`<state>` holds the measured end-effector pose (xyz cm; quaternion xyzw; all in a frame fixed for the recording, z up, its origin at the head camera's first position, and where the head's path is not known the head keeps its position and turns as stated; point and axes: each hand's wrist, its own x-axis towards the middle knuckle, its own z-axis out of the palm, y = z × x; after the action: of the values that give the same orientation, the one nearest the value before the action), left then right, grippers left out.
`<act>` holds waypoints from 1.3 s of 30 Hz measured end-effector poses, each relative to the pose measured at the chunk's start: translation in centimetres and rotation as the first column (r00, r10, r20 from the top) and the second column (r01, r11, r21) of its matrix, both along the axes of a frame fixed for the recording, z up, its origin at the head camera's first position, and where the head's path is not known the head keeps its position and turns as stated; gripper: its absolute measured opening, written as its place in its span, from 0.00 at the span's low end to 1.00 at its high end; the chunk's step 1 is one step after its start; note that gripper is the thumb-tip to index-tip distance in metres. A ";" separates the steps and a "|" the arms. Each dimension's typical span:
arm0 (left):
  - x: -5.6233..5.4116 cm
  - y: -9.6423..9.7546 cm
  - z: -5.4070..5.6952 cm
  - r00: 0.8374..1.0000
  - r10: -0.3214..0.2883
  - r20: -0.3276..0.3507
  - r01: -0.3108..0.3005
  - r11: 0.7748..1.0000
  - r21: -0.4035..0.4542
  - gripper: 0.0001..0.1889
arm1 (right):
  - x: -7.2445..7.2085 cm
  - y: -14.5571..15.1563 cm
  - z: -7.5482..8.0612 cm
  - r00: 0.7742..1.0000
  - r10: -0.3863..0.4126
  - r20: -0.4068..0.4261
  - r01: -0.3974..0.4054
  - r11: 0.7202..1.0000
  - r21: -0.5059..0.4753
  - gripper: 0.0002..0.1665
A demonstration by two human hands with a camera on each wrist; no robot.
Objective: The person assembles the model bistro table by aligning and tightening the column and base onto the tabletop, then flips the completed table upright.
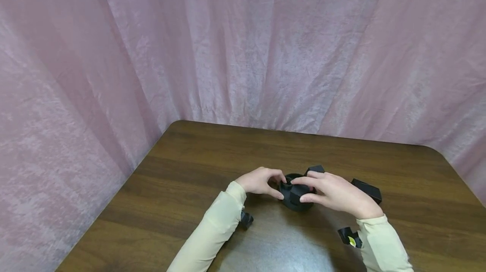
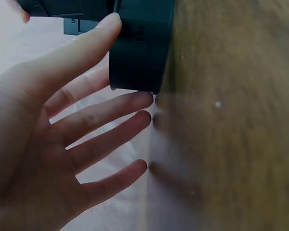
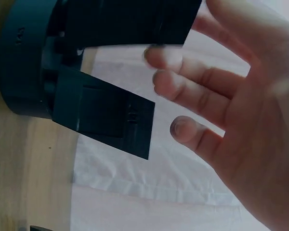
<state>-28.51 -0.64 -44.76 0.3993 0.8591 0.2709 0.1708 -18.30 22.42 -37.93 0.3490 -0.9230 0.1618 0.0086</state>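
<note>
A round black plastic base (image 1: 297, 208) with a raised rim sits on the wooden table. My left hand (image 1: 262, 180) grips its left side, the thumb against the rim and the other fingers spread beside it. From above, my right hand (image 1: 336, 192) pinches a flat-sided black piece (image 3: 130, 21) at the base; whether it is seated there cannot be told. Another tapered black panel (image 3: 111, 115) stands out from the base, its outer end free. Some right-hand fingers are bent near it without touching.
A loose black piece (image 1: 367, 190) lies on the table (image 1: 228, 145) behind my right hand. Black wrist cameras show under both sleeves. A pink curtain (image 1: 243, 52) hangs behind the table's far edge and along its left side.
</note>
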 end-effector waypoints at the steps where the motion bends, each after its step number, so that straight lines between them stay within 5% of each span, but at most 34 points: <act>1: 0.0 0.0 -0.1 1.000 -0.006 -0.004 0.006 1.000 0.002 0.20 | 0.0 0.0 0.0 1.000 -0.004 0.014 0.004 1.000 -0.005 0.26; 14: 0.3 0.1 -0.9 1.000 -0.020 -0.002 0.020 1.000 0.005 0.19 | 0.1 -0.1 -0.9 0.995 -0.059 0.086 0.063 0.997 -0.043 0.20; 22: 0.4 0.2 -0.7 1.000 -0.023 0.018 0.023 1.000 0.007 0.19 | 0.2 0.1 -1.2 0.995 -0.096 0.035 0.096 0.995 0.012 0.23; 39: 0.3 0.0 -0.1 1.000 0.000 0.012 0.000 1.000 0.003 0.20 | -0.1 0.3 0.1 0.986 -0.159 0.046 0.158 0.987 0.035 0.21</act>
<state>-28.17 -0.64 -44.81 0.3978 0.8576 0.2745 0.1757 -18.36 22.72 -37.87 0.2704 -0.9502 0.1546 -0.0067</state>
